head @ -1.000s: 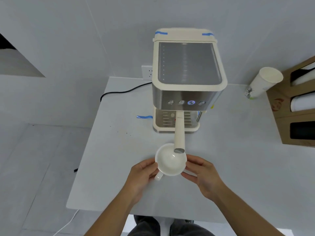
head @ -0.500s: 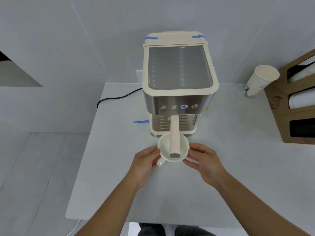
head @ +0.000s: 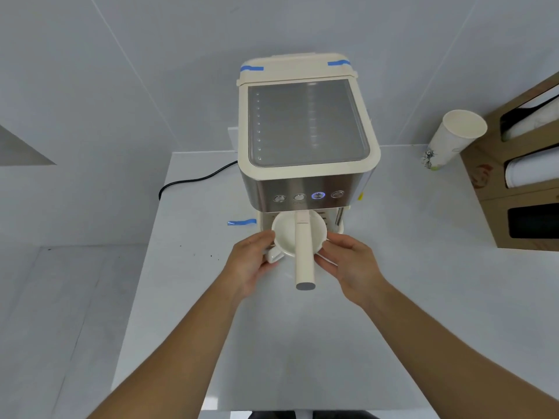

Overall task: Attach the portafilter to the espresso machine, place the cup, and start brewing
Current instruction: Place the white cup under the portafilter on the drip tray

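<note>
A cream and steel espresso machine (head: 305, 152) stands at the back of the white table (head: 423, 297). Its portafilter handle (head: 304, 252) sticks out toward me from under the button panel; one button (head: 318, 195) glows blue. A white ceramic cup (head: 286, 235) sits at the machine's front, under the handle, partly over the drip tray. My left hand (head: 252, 261) holds the cup's left side near its small handle. My right hand (head: 351, 261) holds the cup's right side.
A paper cup (head: 450, 140) stands at the back right beside a brown cardboard cup dispenser (head: 526, 182). A black power cord (head: 196, 178) runs left behind the machine. Blue tape (head: 242, 222) lies on the table left of the machine.
Both hands have slid the white cup away from me, from the open table to the machine's front under the portafilter handle.
</note>
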Action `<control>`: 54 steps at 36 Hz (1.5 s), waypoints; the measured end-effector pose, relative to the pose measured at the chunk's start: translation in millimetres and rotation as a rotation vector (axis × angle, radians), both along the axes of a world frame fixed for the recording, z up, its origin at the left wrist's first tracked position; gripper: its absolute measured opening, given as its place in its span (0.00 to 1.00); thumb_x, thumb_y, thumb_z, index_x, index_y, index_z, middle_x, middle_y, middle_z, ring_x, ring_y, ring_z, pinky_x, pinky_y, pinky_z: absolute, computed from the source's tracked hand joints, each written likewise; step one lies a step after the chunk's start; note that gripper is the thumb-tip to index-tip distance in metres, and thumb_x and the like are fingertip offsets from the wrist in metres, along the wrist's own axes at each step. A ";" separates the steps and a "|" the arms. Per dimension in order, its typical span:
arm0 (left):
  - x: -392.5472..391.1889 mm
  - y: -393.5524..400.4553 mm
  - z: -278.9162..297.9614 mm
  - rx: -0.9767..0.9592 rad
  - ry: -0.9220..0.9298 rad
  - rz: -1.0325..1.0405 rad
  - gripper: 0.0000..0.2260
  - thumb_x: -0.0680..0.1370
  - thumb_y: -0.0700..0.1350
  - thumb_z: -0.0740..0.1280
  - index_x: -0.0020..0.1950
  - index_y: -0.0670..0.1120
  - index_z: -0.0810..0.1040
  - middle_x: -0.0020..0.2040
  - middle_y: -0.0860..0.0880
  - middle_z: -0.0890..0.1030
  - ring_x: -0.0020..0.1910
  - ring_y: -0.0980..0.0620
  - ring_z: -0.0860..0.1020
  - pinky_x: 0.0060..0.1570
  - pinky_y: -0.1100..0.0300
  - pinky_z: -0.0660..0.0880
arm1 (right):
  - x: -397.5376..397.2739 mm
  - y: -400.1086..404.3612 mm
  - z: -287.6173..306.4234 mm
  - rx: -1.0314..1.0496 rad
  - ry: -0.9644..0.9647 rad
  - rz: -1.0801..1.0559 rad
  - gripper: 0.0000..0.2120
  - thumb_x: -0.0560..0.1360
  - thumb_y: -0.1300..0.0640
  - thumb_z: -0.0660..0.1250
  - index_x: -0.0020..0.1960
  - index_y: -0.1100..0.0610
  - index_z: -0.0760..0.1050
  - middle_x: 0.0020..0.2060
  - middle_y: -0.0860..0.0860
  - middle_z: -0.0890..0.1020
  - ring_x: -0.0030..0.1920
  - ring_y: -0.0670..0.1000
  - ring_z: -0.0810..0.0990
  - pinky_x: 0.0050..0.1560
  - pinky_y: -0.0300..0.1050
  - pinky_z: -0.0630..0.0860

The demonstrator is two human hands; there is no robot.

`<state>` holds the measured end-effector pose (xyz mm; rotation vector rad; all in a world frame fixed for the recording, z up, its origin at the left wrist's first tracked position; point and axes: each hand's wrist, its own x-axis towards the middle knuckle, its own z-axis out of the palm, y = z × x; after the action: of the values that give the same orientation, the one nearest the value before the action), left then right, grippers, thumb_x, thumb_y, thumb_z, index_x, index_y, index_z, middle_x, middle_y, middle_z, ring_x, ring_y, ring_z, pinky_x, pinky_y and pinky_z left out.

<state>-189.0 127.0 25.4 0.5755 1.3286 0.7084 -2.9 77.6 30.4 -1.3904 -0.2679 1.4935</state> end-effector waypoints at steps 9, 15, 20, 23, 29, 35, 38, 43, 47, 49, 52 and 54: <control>5.1 15.0 2.4 -0.020 -0.034 -0.003 0.11 0.77 0.44 0.70 0.37 0.49 0.88 0.44 0.48 0.88 0.45 0.51 0.85 0.42 0.58 0.82 | -11.5 9.3 -1.6 -0.021 -0.040 -0.074 0.14 0.74 0.71 0.67 0.54 0.59 0.83 0.56 0.59 0.85 0.56 0.59 0.84 0.57 0.54 0.81; 7.3 9.4 -5.7 -0.039 0.001 0.088 0.08 0.77 0.47 0.70 0.48 0.44 0.85 0.51 0.46 0.86 0.53 0.49 0.84 0.54 0.55 0.80 | -19.2 11.3 4.2 -0.028 -0.049 -0.116 0.15 0.74 0.73 0.66 0.48 0.55 0.83 0.52 0.58 0.85 0.47 0.54 0.84 0.55 0.50 0.82; 5.8 -9.6 -9.3 -0.064 -0.035 0.163 0.05 0.75 0.43 0.72 0.47 0.43 0.85 0.49 0.45 0.86 0.49 0.51 0.84 0.50 0.59 0.80 | -20.8 10.3 6.1 -0.030 -0.034 -0.129 0.15 0.73 0.74 0.65 0.52 0.59 0.83 0.56 0.60 0.84 0.57 0.60 0.83 0.58 0.53 0.81; 5.0 -15.5 -12.1 -0.090 0.003 0.231 0.08 0.75 0.42 0.73 0.51 0.39 0.84 0.51 0.44 0.85 0.49 0.50 0.83 0.54 0.57 0.79 | -21.1 11.8 5.0 -0.039 -0.039 -0.130 0.16 0.73 0.74 0.65 0.54 0.60 0.84 0.56 0.60 0.85 0.58 0.60 0.83 0.57 0.51 0.81; 6.1 -7.5 -8.9 -0.089 -0.010 0.306 0.09 0.74 0.39 0.74 0.52 0.36 0.82 0.53 0.40 0.84 0.50 0.49 0.83 0.47 0.61 0.80 | -22.5 16.6 2.2 -0.058 -0.062 -0.154 0.15 0.72 0.74 0.67 0.54 0.62 0.84 0.55 0.58 0.85 0.56 0.58 0.84 0.55 0.50 0.83; 4.8 5.2 -7.9 -0.107 -0.017 0.310 0.06 0.73 0.39 0.74 0.48 0.38 0.83 0.50 0.41 0.85 0.44 0.51 0.84 0.41 0.64 0.82 | -22.4 15.2 1.0 -0.054 -0.092 -0.172 0.08 0.73 0.71 0.71 0.44 0.60 0.84 0.53 0.63 0.85 0.51 0.58 0.84 0.60 0.51 0.80; 4.5 8.9 -8.0 -0.112 -0.024 0.309 0.07 0.73 0.39 0.75 0.49 0.37 0.83 0.50 0.41 0.85 0.43 0.52 0.84 0.40 0.65 0.82 | -20.9 15.1 -0.8 -0.053 -0.081 -0.173 0.06 0.74 0.69 0.70 0.46 0.61 0.84 0.53 0.62 0.85 0.51 0.56 0.85 0.61 0.49 0.79; 7.2 12.1 -7.5 -0.109 -0.033 0.337 0.07 0.72 0.38 0.76 0.47 0.37 0.83 0.50 0.40 0.85 0.42 0.52 0.84 0.36 0.66 0.81 | -22.9 14.8 1.7 -0.030 0.018 -0.177 0.09 0.75 0.68 0.67 0.41 0.61 0.84 0.53 0.67 0.83 0.49 0.55 0.82 0.63 0.53 0.78; 12.4 14.2 -8.0 -0.114 -0.024 0.367 0.11 0.71 0.39 0.77 0.51 0.37 0.83 0.52 0.40 0.85 0.45 0.49 0.84 0.37 0.65 0.81 | -22.3 14.8 1.4 -0.016 0.114 -0.171 0.11 0.77 0.64 0.66 0.57 0.64 0.81 0.58 0.59 0.84 0.57 0.56 0.84 0.65 0.52 0.76; 14.4 15.9 -8.4 -0.114 -0.022 0.373 0.12 0.71 0.39 0.77 0.52 0.37 0.82 0.52 0.40 0.84 0.45 0.50 0.84 0.37 0.65 0.81 | -21.5 15.7 3.0 -0.008 0.154 -0.177 0.12 0.78 0.64 0.66 0.60 0.64 0.80 0.59 0.58 0.84 0.58 0.55 0.84 0.66 0.52 0.76; 16.2 18.6 -10.2 -0.112 -0.016 0.372 0.11 0.71 0.39 0.77 0.50 0.37 0.82 0.52 0.40 0.85 0.44 0.50 0.83 0.39 0.64 0.82 | -20.7 17.2 4.3 0.005 0.194 -0.189 0.14 0.77 0.64 0.65 0.61 0.64 0.80 0.60 0.58 0.83 0.58 0.55 0.83 0.67 0.52 0.75; 17.2 20.3 -11.2 -0.110 -0.012 0.370 0.09 0.71 0.39 0.77 0.48 0.38 0.82 0.52 0.40 0.85 0.43 0.50 0.83 0.41 0.63 0.82 | -20.4 18.5 3.7 0.005 0.209 -0.196 0.14 0.77 0.64 0.65 0.62 0.65 0.79 0.61 0.58 0.82 0.59 0.55 0.83 0.67 0.51 0.75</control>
<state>-171.8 147.3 14.1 0.2367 1.4704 0.9293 -23.3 96.0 34.1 -1.2084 -0.0040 1.4590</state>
